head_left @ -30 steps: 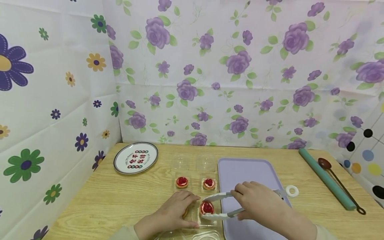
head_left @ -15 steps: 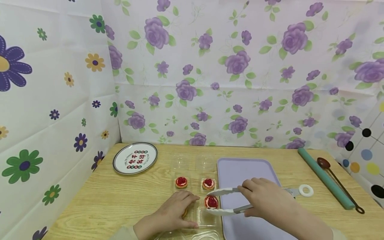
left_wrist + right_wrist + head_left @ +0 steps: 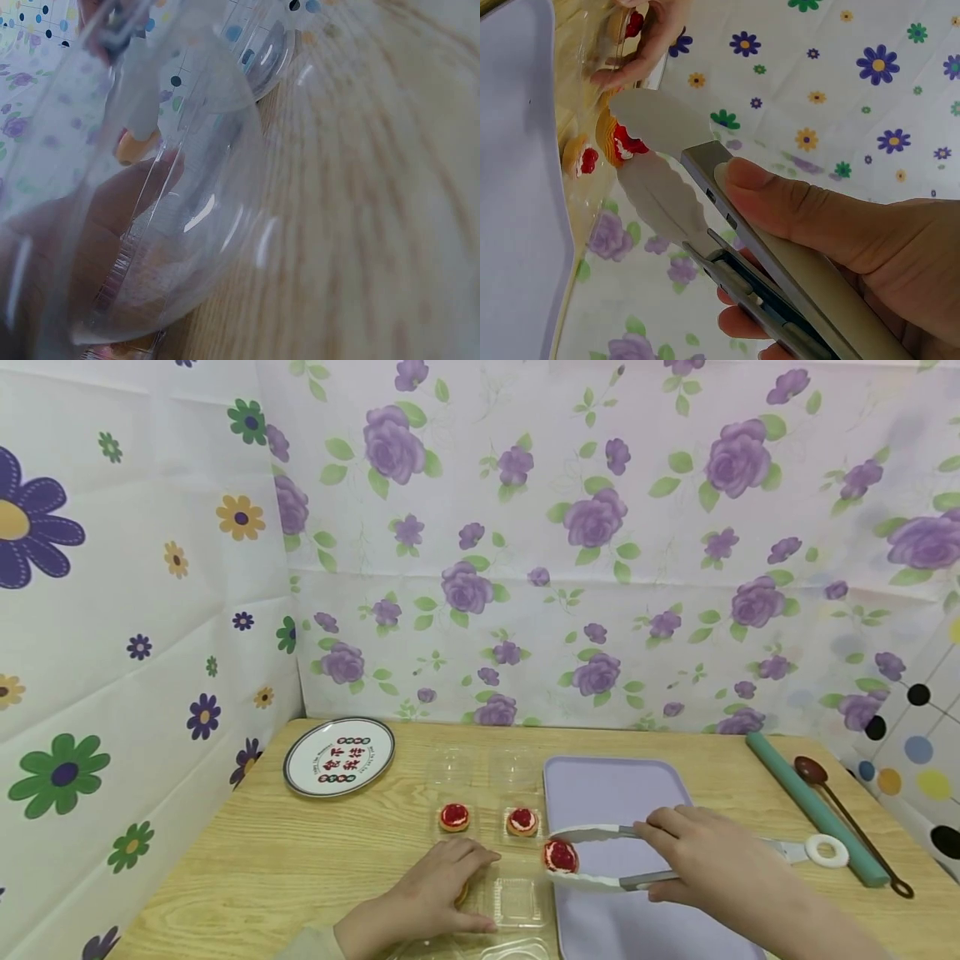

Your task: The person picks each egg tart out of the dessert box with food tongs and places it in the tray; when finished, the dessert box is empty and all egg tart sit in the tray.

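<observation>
My right hand (image 3: 701, 860) grips metal tongs (image 3: 765, 247) with white scalloped tips. A small tart (image 3: 560, 856) with red topping and white cream is pinched between the tips, over the left edge of the lavender tray (image 3: 622, 785). My left hand (image 3: 438, 889) is curved beside a clear plastic box (image 3: 517, 902), thumb at its near edge and fingers at its far edge. Another tart (image 3: 461, 893) lies mostly hidden under that hand. In the left wrist view, a clear domed lid (image 3: 195, 217) stands in front of the left hand (image 3: 97, 225).
Behind the hands are two open clear boxes, holding a left tart (image 3: 454, 817) and a right tart (image 3: 522, 821). A white plate (image 3: 340, 757) lies back left. At right lie a green rolling pin (image 3: 813, 806) and a brown spoon (image 3: 812, 769).
The tongs have lifted the tart out of the near-right box and carried it right, to the tray's edge. The right hand has moved right with them; the left hand has stayed put.
</observation>
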### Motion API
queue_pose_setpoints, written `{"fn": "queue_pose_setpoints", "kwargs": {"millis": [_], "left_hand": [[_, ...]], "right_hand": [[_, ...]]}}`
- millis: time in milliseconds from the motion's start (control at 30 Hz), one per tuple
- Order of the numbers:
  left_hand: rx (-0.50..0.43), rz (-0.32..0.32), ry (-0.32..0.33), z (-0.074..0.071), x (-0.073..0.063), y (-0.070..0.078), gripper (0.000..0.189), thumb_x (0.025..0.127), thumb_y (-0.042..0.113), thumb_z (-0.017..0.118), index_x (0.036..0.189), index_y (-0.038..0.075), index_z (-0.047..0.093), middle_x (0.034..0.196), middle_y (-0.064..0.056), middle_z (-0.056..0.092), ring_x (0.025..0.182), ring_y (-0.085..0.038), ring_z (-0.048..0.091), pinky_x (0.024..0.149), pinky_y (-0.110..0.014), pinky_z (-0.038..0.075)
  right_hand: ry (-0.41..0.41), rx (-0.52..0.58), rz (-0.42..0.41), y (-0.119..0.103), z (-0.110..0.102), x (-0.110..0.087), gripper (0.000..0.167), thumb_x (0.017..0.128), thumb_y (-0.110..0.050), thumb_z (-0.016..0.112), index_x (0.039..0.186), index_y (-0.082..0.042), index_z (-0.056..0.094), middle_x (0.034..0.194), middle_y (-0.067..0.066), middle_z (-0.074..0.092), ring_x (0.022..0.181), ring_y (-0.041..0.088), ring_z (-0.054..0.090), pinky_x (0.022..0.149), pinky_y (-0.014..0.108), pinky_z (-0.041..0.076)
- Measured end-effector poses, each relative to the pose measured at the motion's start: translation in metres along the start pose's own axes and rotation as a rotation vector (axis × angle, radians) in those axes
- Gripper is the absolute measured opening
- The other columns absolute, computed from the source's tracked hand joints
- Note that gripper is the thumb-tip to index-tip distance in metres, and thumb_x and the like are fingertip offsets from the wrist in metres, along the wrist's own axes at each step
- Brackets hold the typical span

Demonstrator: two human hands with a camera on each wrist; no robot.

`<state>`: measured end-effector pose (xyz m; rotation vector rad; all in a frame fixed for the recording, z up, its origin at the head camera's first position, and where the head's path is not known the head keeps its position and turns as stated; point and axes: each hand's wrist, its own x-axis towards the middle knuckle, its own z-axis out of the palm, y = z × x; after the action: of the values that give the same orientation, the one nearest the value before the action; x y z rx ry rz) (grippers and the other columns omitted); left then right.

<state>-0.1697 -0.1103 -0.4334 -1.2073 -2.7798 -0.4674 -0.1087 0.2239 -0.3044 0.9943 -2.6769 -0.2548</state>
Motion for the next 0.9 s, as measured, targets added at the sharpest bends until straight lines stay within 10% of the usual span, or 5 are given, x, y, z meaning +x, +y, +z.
{"fn": "queue_pose_setpoints", "kwargs": {"millis": [900], "left_hand": [[-0.006,0.013,0.012,0.002,0.000,-0.002,0.073,0.078,0.061,0.068,0.133,0.017,0.052,0.125,0.005,0.056,0.119,-0.014,0.050,0.103,-0.034,0.043]], "right_hand": [[-0.269,0.128,0.246,0.038,0.033,-0.050,0.058,0.071,-0.057,0.071,0.108,-0.012,0.070,0.098,-0.009,0.062,0.082,0.013,0.060,0.070,0.035,0.054]]}}
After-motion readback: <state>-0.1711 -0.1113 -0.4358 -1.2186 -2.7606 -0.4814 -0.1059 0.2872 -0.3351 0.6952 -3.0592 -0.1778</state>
